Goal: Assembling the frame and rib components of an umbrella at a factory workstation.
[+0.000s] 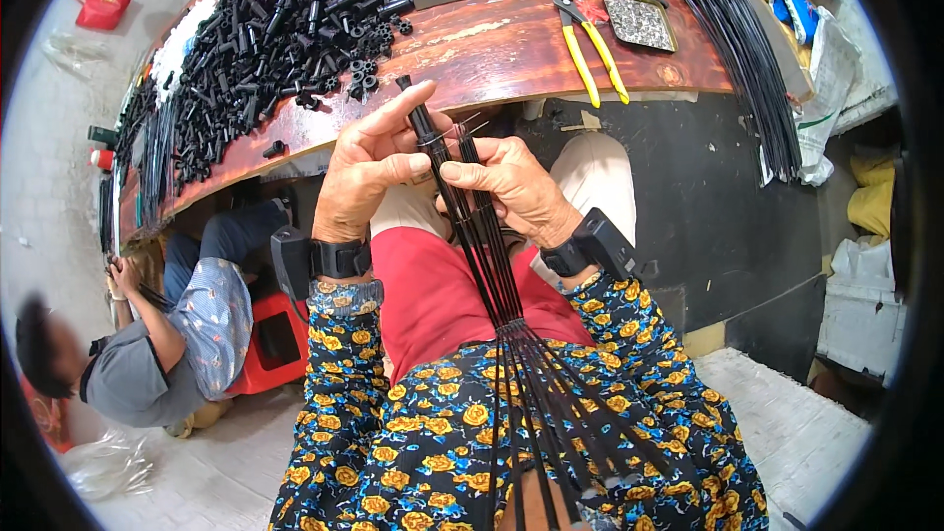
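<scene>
While the bundle of thin black rods (506, 313) fans out toward the person's body, the left hand (366, 169) holds the black tube (423, 126) at its upper end, and the right hand (519, 183), just beside, pinches the rods. Beyond both hands, the counter (492, 54) carries heaped black parts (305, 29) to the left and yellow-handled pliers (580, 63) to the right.

2 grips (359, 177) (521, 187) (L/R), 1 pr pliers (593, 51)

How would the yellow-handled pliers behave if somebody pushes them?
The yellow-handled pliers would likely slide rather than roll, because they lie flat. They could also drop, because they reach the edge of the wooden table.
</scene>
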`<state>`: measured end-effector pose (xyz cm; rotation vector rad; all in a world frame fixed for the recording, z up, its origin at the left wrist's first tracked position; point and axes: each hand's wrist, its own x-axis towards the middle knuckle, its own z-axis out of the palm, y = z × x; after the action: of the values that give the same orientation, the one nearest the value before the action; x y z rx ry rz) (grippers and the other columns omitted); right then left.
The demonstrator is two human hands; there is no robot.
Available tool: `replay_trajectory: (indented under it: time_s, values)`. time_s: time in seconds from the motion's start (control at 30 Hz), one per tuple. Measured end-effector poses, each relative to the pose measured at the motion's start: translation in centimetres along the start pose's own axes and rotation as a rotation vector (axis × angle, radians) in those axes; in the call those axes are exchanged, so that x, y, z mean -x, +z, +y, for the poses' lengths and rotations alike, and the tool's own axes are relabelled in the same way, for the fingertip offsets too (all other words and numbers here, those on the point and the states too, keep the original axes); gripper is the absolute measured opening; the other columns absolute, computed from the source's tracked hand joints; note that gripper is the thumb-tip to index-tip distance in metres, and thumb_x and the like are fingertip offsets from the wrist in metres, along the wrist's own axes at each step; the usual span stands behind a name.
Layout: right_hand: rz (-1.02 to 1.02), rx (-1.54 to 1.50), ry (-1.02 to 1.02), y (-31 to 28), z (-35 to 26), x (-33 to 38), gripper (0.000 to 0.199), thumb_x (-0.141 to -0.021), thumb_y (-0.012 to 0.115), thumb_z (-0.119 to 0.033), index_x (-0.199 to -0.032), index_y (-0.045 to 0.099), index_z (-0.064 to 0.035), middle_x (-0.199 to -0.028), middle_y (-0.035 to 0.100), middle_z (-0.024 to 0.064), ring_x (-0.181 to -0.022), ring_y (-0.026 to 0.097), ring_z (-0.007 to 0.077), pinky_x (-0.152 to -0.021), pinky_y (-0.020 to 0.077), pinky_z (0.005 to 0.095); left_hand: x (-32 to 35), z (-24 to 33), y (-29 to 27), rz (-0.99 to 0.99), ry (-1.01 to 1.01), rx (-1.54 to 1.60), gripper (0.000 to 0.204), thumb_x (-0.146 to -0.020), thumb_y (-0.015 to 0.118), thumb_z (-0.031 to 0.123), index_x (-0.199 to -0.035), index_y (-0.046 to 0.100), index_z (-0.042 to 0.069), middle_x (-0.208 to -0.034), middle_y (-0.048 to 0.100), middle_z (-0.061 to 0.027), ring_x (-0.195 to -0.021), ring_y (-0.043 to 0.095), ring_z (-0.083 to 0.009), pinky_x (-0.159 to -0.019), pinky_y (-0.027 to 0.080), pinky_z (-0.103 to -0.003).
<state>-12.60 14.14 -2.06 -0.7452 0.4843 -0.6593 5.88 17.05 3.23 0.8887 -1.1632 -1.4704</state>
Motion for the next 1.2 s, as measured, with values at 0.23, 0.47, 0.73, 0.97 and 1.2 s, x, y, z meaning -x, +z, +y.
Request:
replay_trajectory:
  time_s: [0.23, 0.47, 0.73, 0.97, 1.2]
  values:
    - [-0.003, -0.004, -0.007, 0.8, -0.7, 0.5, 0.017, -0.086, 0.072, -0.016, -0.099, 0.068, -0.0040, -0.076, 0.068, 0.0033, -0.060, 0.063, 0.0070, -0.044, 0.0437, 0.0172, -0.1, -0.2, -0.2, 0.079, 0.018, -0.065, 0.065, -0.076, 0.066, -0.006, -0.138, 0.047, -0.001, -0.113, 0.064, -0.0158, -0.097, 0.065, -0.0203, -0.073, 0.055, -0.026]
    - [-0.015, -0.043, 0.014, 0.9, -1.6, 0.8, 0.018, -0.085, 0.073, -0.014, -0.098, 0.068, -0.0017, -0.077, 0.067, 0.0042, -0.062, 0.063, 0.0093, -0.051, 0.0498, 0.0209, -0.3, -0.3, 0.0, 0.057, 0.090, -0.048, 0.063, -0.076, 0.066, -0.006, -0.136, 0.047, -0.003, -0.112, 0.064, -0.0173, -0.100, 0.065, -0.0235, -0.086, 0.053, -0.035]
    - [-0.102, -0.118, -0.043, 1.2, -1.4, 0.9, 0.021, -0.085, 0.074, -0.014, -0.099, 0.067, 0.0000, -0.077, 0.067, 0.0040, -0.062, 0.062, 0.0086, -0.055, 0.0495, 0.0220, -0.8, -2.6, -1.2, -0.138, 0.219, 0.138, 0.067, -0.077, 0.071, 0.000, -0.138, 0.051, 0.019, -0.122, 0.061, -0.0254, -0.134, 0.039, -0.0407, -0.105, 0.040, -0.049]
    - [-0.234, -0.125, -0.058, 0.9, -1.4, 0.8, 0.027, -0.085, 0.073, -0.015, -0.106, 0.065, 0.0004, -0.077, 0.067, 0.0047, -0.063, 0.064, 0.0105, -0.056, 0.0511, 0.0225, -0.9, -4.1, -1.6, -0.219, 0.365, 0.164, 0.070, -0.081, 0.070, 0.009, -0.142, 0.044, 0.033, -0.130, 0.057, -0.0218, -0.142, 0.023, -0.0411, -0.115, 0.020, -0.056]
    - [-0.379, -0.114, -0.008, 0.9, -1.6, 0.4, 0.031, -0.086, 0.072, -0.018, -0.110, 0.064, -0.0008, -0.075, 0.069, 0.0072, -0.055, 0.063, 0.0086, -0.045, 0.0436, 0.0171, -1.9, -4.0, -0.6, -0.348, 0.440, 0.314, 0.063, -0.080, 0.071, 0.010, -0.133, 0.054, 0.038, -0.125, 0.061, -0.0174, -0.143, 0.021, -0.0416, -0.116, 0.019, -0.057]
